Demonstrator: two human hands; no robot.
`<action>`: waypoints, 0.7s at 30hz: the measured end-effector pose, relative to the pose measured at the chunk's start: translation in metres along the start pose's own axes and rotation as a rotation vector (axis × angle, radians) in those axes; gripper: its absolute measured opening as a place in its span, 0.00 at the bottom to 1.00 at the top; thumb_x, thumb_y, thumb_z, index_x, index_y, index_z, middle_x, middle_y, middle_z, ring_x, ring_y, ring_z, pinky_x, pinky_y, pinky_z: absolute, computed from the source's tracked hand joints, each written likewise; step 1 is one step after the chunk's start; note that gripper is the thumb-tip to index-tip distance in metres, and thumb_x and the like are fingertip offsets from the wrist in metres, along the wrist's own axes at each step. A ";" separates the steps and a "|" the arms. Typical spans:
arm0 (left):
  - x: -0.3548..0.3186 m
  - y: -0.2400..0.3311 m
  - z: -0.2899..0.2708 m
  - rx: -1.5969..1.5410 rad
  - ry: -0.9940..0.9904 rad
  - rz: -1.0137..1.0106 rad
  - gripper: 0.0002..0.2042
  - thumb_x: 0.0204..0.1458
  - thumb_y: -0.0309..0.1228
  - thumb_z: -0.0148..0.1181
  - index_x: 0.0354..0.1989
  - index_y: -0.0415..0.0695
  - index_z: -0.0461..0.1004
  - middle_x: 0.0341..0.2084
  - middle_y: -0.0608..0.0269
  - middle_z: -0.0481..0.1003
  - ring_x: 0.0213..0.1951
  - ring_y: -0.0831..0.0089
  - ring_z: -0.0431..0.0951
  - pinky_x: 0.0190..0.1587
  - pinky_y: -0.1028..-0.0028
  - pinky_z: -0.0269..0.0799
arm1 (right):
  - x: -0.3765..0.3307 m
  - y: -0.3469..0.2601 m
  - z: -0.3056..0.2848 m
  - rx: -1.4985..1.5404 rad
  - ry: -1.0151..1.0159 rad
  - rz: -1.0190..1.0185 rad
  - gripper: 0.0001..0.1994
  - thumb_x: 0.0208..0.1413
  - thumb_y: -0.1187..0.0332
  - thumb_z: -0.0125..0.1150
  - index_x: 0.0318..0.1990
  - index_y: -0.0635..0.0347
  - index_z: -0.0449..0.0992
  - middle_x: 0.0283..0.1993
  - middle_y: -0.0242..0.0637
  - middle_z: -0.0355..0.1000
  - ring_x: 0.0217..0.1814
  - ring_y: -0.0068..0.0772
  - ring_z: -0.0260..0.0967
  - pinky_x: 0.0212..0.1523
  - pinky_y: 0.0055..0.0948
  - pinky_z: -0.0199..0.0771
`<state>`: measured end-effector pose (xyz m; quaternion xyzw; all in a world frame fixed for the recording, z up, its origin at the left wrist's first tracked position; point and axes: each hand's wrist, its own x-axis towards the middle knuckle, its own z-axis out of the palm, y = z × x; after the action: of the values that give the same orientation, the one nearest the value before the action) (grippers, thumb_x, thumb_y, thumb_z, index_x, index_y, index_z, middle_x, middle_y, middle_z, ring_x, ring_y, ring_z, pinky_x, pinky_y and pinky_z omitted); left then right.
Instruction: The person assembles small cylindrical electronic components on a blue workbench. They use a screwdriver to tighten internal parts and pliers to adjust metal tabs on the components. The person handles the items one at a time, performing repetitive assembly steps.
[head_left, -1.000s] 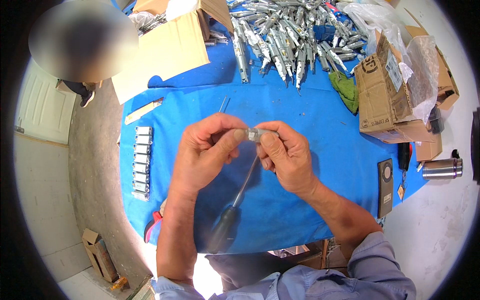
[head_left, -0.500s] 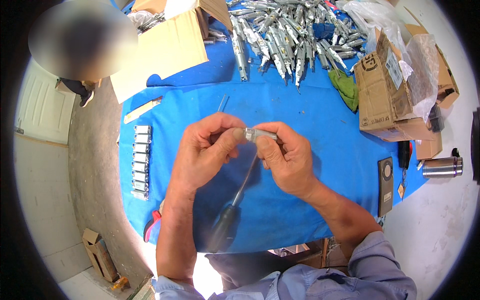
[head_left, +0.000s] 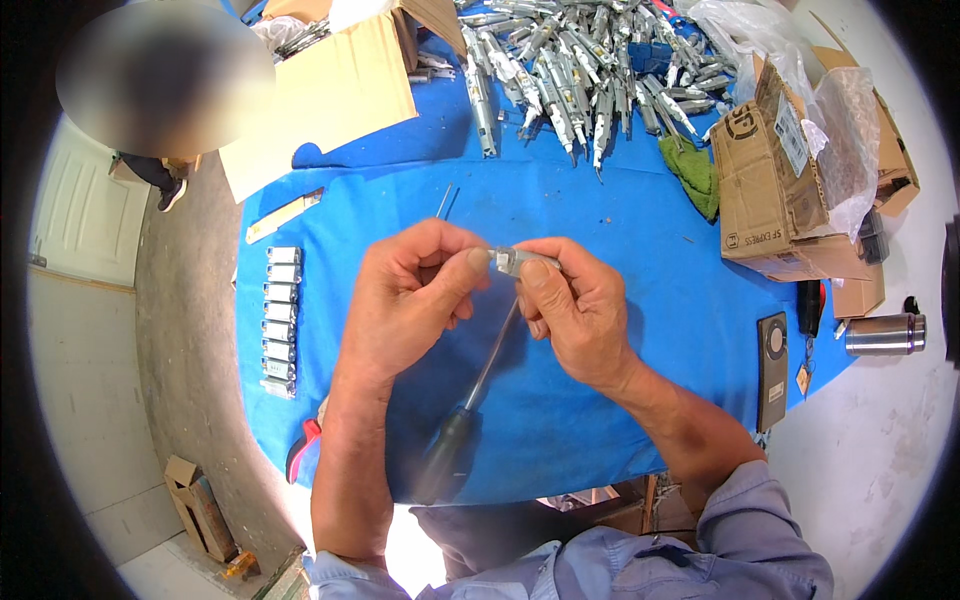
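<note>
Unmoved, both hands point(head_left: 500, 300) pinch metal part point(head_left: 522, 261); cardboard box point(head_left: 790, 190) holds plastic.

left hand point(head_left: 410, 300): raised above the blue table point(head_left: 640, 230), fingers curled, thumb tip pressed toward the right hand | right hand point(head_left: 575, 305): just beside the left, fingers bent, thumb pinched | forearms: both came from the lower edge, bare, sleeves rolled

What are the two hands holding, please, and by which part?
A small silvery metal piece, pinched at its two ends between the left hand and right hand fingers.
</note>
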<state>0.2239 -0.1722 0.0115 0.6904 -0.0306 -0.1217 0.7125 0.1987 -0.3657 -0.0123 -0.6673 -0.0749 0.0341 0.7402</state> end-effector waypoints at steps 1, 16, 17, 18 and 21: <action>0.000 0.002 0.001 0.003 -0.002 -0.006 0.06 0.64 0.29 0.64 0.38 0.41 0.81 0.24 0.69 0.79 0.23 0.85 0.73 0.23 0.83 0.65 | 0.000 0.000 0.000 -0.001 -0.005 0.002 0.14 0.74 0.63 0.56 0.51 0.68 0.76 0.27 0.28 0.71 0.25 0.14 0.65 0.24 0.20 0.66; -0.005 0.010 0.004 0.057 0.043 -0.073 0.08 0.61 0.29 0.64 0.31 0.39 0.78 0.20 0.71 0.75 0.22 0.88 0.70 0.23 0.82 0.60 | 0.003 0.003 -0.006 0.057 -0.096 0.103 0.14 0.75 0.62 0.53 0.43 0.65 0.76 0.23 0.26 0.67 0.21 0.13 0.61 0.21 0.21 0.62; -0.004 0.010 0.004 0.080 0.043 -0.074 0.08 0.61 0.29 0.64 0.31 0.39 0.77 0.20 0.71 0.75 0.22 0.88 0.70 0.23 0.83 0.60 | 0.002 0.002 -0.002 0.016 -0.080 0.084 0.13 0.74 0.62 0.53 0.43 0.65 0.76 0.23 0.25 0.67 0.22 0.13 0.62 0.21 0.21 0.62; -0.005 0.008 0.003 0.096 0.039 -0.067 0.08 0.61 0.29 0.64 0.30 0.39 0.77 0.20 0.71 0.75 0.23 0.88 0.70 0.24 0.82 0.60 | 0.001 0.002 0.000 -0.025 -0.065 0.064 0.13 0.74 0.63 0.53 0.43 0.65 0.76 0.23 0.25 0.67 0.22 0.13 0.62 0.21 0.21 0.62; -0.004 0.005 0.001 0.130 0.030 -0.058 0.09 0.61 0.30 0.64 0.30 0.39 0.77 0.20 0.71 0.75 0.24 0.88 0.69 0.25 0.82 0.60 | 0.001 0.006 0.000 -0.054 -0.066 0.047 0.11 0.73 0.64 0.54 0.45 0.65 0.76 0.25 0.25 0.68 0.25 0.12 0.63 0.23 0.21 0.64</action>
<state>0.2201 -0.1721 0.0168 0.7374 -0.0079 -0.1298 0.6628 0.1999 -0.3644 -0.0182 -0.6870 -0.0845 0.0716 0.7182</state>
